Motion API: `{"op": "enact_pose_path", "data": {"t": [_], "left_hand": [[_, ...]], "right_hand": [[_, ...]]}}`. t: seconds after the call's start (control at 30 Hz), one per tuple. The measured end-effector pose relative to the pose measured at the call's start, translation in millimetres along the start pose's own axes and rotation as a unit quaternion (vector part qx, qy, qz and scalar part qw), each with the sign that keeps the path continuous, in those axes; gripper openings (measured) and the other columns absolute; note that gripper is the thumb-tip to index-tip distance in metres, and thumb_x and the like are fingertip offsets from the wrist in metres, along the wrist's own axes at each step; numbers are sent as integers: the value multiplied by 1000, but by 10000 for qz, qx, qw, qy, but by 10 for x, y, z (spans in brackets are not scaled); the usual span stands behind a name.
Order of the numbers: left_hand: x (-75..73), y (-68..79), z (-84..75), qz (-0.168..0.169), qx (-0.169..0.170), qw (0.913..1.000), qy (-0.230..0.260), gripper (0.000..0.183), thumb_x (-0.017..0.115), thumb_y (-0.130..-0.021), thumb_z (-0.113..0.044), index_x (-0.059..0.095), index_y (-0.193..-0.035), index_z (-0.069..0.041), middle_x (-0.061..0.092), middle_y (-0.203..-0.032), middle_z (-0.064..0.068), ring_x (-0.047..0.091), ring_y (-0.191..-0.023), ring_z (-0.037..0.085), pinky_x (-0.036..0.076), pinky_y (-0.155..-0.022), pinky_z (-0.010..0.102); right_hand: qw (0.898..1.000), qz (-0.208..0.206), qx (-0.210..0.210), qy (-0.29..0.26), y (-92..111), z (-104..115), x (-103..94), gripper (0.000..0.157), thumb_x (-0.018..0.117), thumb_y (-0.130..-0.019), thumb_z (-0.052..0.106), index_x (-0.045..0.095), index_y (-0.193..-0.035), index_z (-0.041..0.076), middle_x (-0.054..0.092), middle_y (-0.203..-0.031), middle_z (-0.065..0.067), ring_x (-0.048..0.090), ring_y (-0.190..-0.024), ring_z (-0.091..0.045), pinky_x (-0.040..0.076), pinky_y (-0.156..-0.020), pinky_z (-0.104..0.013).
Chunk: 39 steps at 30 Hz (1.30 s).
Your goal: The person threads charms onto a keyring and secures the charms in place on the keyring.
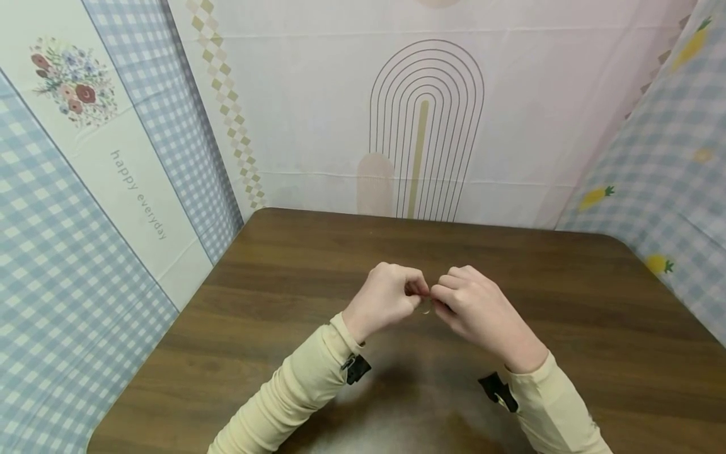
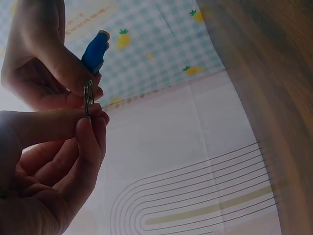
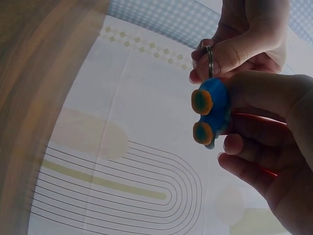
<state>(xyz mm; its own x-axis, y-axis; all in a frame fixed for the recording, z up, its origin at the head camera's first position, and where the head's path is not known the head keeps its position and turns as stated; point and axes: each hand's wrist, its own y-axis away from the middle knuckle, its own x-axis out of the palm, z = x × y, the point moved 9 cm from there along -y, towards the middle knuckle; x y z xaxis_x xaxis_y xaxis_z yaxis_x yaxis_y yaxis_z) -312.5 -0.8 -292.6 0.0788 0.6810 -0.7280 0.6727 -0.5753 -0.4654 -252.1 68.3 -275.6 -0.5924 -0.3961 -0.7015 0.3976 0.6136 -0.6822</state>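
Observation:
Both hands meet in the air over the table, fingertips close together, at a keychain. My left hand (image 1: 386, 296) pinches its metal split ring (image 2: 88, 100) between thumb and fingers. Attached below the ring in the right wrist view is a small blue charm (image 3: 217, 105) with two orange-rimmed round ends. Thumb and fingers of my right hand (image 1: 479, 309) grip this charm from the side. The head view shows only a thin glint of the ring between the hands; the fingers hide the charm there.
A brown wooden table (image 1: 272, 277) with rounded corners lies under the hands. Behind it hangs a white patterned cloth (image 1: 306, 94). Blue checked cloths hang on the left (image 1: 51, 208) and right (image 1: 669, 164). Each wrist wears a black strap.

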Motion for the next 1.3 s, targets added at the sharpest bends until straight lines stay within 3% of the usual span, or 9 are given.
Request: {"op": "enact_pose_path", "data": {"t": [0.3,0.5,0.7,0.83,0.93,1.03,1.13,1.23,1.3], "left_hand": [[31,-103,-24,-23,63,9998,188,20,68,-77,8,58,-84,-8,71,-75,2,65,-68,9,45,-61,13],[85,-146,57,105,-285,9930,1143,15,68,-84,2,59,-94,-6,70,-86,7,66,-78,13,52,-70,16],[95,-168,151,-322,-677,9681,2392,21,69,-87,-3,61,-106,-3,70,-100,14,68,-88,16,55,-78,18],[41,-178,200,-945,-735,9412,3159,22,72,-84,-1,64,-105,3,71,-98,22,69,-82,15,58,-75,24],[6,-179,218,-1252,-743,9306,3359,19,73,-83,-2,68,-101,4,71,-95,24,71,-74,19,59,-71,28],[2,-196,213,-1267,-742,9321,3311,17,72,-84,-3,70,-100,5,72,-94,25,70,-72,30,60,-70,30],[16,-234,200,-1115,-721,9423,3073,16,70,-86,-1,72,-100,6,73,-93,24,68,-73,38,59,-68,28],[50,-283,184,-866,-692,9539,2787,14,68,-87,0,73,-100,4,73,-91,23,68,-73,34,57,-65,26],[77,-315,167,-717,-656,9599,2628,14,67,-88,-2,73,-101,1,73,-90,21,68,-72,24,56,-66,25]], "right_hand": [[10000,28,18,-93,4,-138,-13,27,73,-65,-7,55,-63,13,45,-59,6,40,-62,-9,43,-65,-26],[9969,15,583,-522,36,-361,-5,22,71,-70,-5,60,-70,14,51,-63,9,44,-63,-6,41,-63,-25],[9854,-415,1372,-918,103,-561,-57,22,73,-74,-4,63,-75,15,52,-64,11,43,-64,-4,35,-64,-18],[9810,-910,1432,-937,118,-600,-130,21,72,-74,-7,63,-76,12,52,-65,8,44,-65,-5,33,-64,-15],[9776,-1191,1428,-990,124,-629,-171,20,70,-74,-7,64,-77,12,54,-65,7,44,-66,-6,35,-65,-16],[9769,-1275,1365,-1034,123,-658,-188,20,69,-74,-7,64,-78,12,55,-65,6,45,-66,-7,35,-66,-19],[9817,-1204,1145,-931,110,-666,-190,19,71,-73,-7,66,-78,11,58,-67,5,46,-66,-9,37,-67,-21],[9860,-1107,922,-838,96,-672,-185,20,74,-71,-8,67,-79,10,62,-70,5,48,-66,-10,39,-68,-23],[9868,-1090,873,-824,95,-689,-185,21,75,-70,-8,67,-78,10,63,-70,5,49,-66,-10,39,-69,-24]]}}
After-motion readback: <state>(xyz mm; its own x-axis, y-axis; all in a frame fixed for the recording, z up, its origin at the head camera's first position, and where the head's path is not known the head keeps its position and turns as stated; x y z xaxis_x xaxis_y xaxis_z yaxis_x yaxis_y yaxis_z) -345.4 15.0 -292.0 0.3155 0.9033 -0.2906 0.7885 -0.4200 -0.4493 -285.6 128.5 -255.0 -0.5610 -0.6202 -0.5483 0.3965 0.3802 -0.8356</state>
